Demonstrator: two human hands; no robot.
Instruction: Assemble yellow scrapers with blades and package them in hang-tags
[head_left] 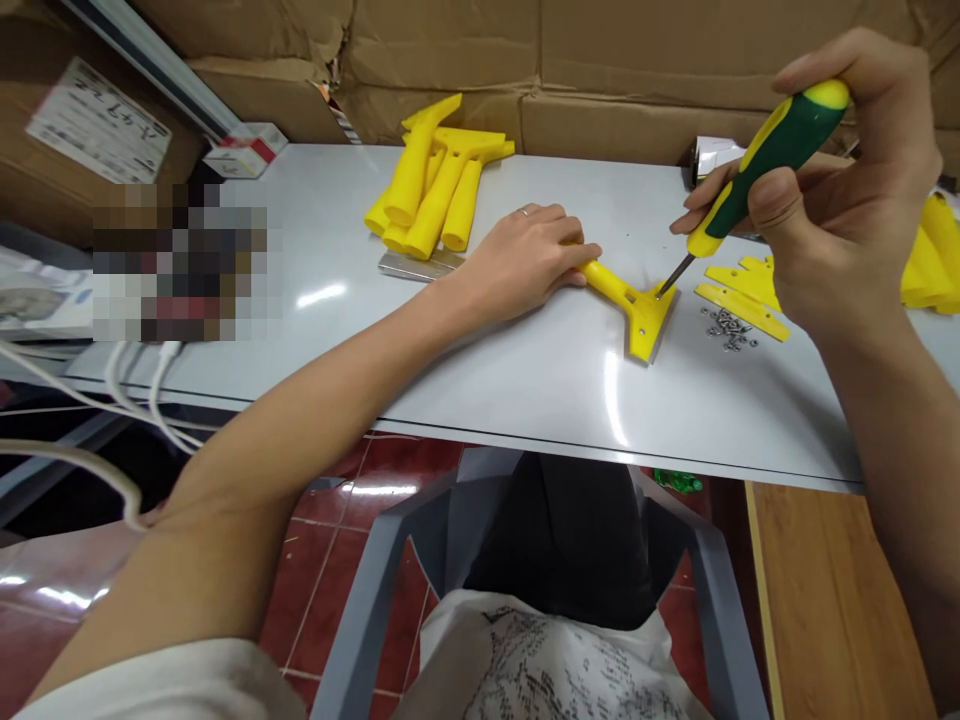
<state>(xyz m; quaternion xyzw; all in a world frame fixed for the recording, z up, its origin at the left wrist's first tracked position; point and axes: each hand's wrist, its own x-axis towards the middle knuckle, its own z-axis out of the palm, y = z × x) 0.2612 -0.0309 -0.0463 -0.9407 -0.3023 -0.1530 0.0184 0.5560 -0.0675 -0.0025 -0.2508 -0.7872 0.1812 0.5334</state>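
Note:
My left hand (529, 258) is wrapped round the handle of a yellow scraper (646, 318), which lies on the white table with its wide head to the right. A thin blade edge shows along that head. In my right hand (855, 190) is a green and yellow screwdriver (772, 165), tilted, its tip touching the scraper head near a screw hole. Just right of the head lie a pile of small screws (727, 328) and flat yellow plates (742, 312). Behind my left hand, several yellow scraper handles (431, 185) are heaped beside a flat metallic strip (416, 266).
Cardboard boxes (615, 60) line the table's back edge. More yellow parts (934, 260) lie at the far right. A small red and white box (247, 150) stands at the back left, with white cables (154, 385) below. A grey chair (375, 600) is under me.

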